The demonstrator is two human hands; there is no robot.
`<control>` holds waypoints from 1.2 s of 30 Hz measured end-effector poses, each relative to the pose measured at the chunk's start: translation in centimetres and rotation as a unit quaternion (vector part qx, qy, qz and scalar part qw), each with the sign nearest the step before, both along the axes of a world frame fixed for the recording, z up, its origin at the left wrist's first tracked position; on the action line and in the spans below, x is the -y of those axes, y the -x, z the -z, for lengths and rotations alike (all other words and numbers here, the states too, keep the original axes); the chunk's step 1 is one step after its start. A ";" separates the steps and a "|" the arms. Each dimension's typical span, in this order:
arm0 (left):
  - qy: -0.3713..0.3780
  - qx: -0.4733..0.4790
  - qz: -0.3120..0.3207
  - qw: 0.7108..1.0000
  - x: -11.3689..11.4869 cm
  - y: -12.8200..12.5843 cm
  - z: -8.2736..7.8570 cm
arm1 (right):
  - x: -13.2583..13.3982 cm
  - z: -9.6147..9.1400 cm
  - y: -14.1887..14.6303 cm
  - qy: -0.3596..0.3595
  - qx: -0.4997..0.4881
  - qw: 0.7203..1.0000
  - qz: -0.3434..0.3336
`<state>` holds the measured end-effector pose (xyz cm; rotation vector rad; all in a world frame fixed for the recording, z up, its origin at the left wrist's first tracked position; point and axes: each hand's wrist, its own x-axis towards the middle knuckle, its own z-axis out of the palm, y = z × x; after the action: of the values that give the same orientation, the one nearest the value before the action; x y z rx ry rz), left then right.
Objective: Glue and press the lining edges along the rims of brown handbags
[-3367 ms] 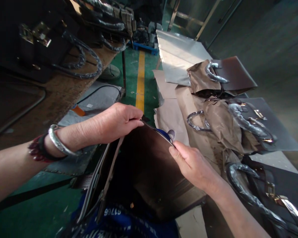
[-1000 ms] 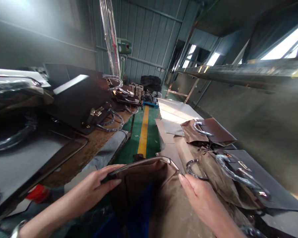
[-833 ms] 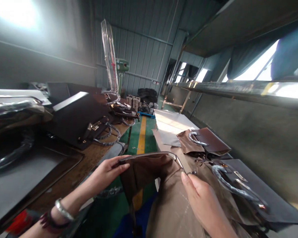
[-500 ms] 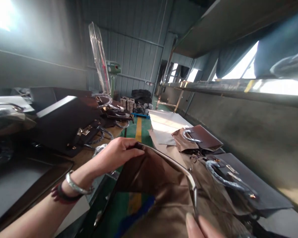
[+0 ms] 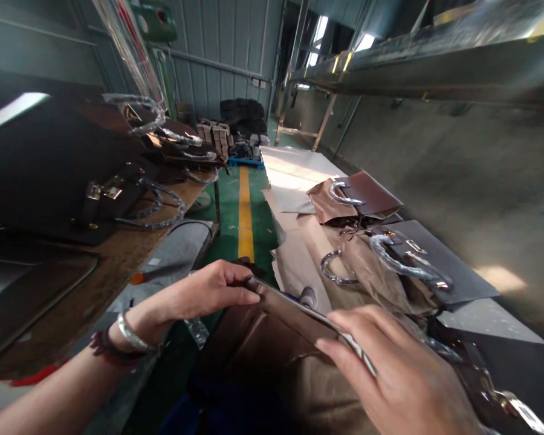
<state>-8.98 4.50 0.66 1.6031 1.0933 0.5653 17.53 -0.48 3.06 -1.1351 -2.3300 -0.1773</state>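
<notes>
A brown handbag piece with tan lining point(image 5: 272, 344) hangs in front of me, its pale-edged rim running from left to right. My left hand point(image 5: 222, 287), with a silver bangle at the wrist, pinches the rim's left corner between thumb and fingers. Further along the same rim, my right hand point(image 5: 385, 362) is closed with the thumb on the near side and fingers on the far side. The bag's lower part is dark and partly hidden. Just beyond it on the right lie a grey handbag point(image 5: 453, 260) and a wrapped handle point(image 5: 338, 269).
A brown handbag point(image 5: 372, 193) rests on the right-hand table, among pale sheets point(image 5: 299, 175). Dark handbags point(image 5: 49, 163) crowd the wooden table point(image 5: 163, 205) at left. A green floor with a yellow stripe point(image 5: 245, 211) runs between them. Overhead at right is a long shelf point(image 5: 412, 78).
My right hand has moved up and left along the rim and now grips it nearer my left hand. The rim, bowed before, is straighter. My view has tilted down.
</notes>
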 end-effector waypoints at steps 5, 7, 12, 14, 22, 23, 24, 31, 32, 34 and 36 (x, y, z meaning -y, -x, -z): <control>0.041 0.042 0.009 0.998 -0.2 -0.5 1.6 | -2.4 2.3 3.1 0.089 0.016 0.996 -0.029; 0.047 0.059 0.009 0.997 -0.3 -0.4 2.2 | -2.6 2.9 3.4 0.104 0.024 0.994 -0.026; 0.016 0.039 0.006 0.999 -0.2 -0.2 3.1 | -3.0 3.2 3.7 0.128 0.045 0.991 -0.012; -0.004 0.028 -0.002 1.000 0.0 -0.3 3.2 | -3.1 3.2 3.8 0.131 0.063 0.989 0.000; -0.011 0.017 -0.010 1.000 0.4 -0.7 3.4 | -3.1 3.4 4.0 0.112 0.107 0.986 0.055; -0.010 0.016 -0.009 1.000 0.5 -0.7 3.4 | -3.1 3.4 4.0 0.115 0.109 0.985 0.062; -0.011 0.014 -0.007 1.000 0.5 -0.7 3.5 | -3.2 3.4 4.0 0.119 0.109 0.985 0.068; -0.011 0.013 -0.008 1.000 1.0 -1.2 3.3 | -3.5 3.9 4.0 0.163 0.060 0.982 0.070; -0.013 0.008 -0.012 1.000 1.0 -1.3 3.2 | -3.4 3.9 4.0 0.165 0.057 0.982 0.069; -0.022 -0.007 -0.015 1.000 1.0 -1.3 3.1 | -3.4 3.9 4.1 0.166 0.059 0.982 0.069; -0.038 -0.013 -0.018 0.999 1.0 -1.3 3.1 | -3.4 3.8 4.1 0.167 0.058 0.982 0.061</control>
<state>-7.71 3.49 -2.42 1.6628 1.1331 0.6173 13.41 2.91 -0.74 -1.4648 -2.4548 0.1126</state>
